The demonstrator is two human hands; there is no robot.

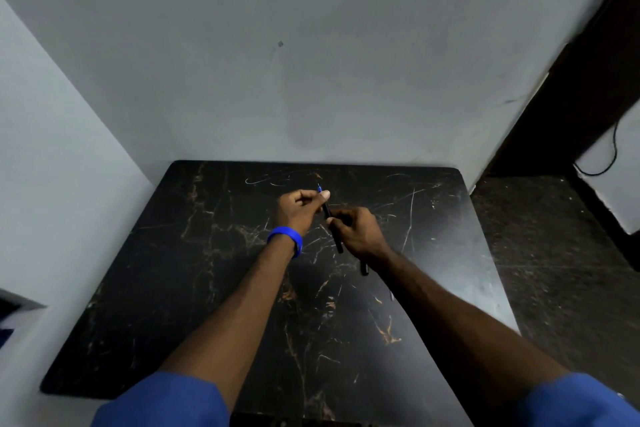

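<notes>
A thin black pen (327,211) with a blue tip at its far end is held above the black marble table (207,270). My left hand (299,210), with a blue wristband, pinches the pen near the tip. My right hand (356,230) grips the pen's lower barrel, and a dark end pokes out below the fingers. A second short dark piece (364,269), perhaps a cap, shows below my right wrist; whether it lies on the table or is held I cannot tell.
The table stands against a grey wall (311,80), with another wall on the left. A dark floor (554,236) and a dark door frame (588,87) lie to the right, with a black cable (613,156) hanging there.
</notes>
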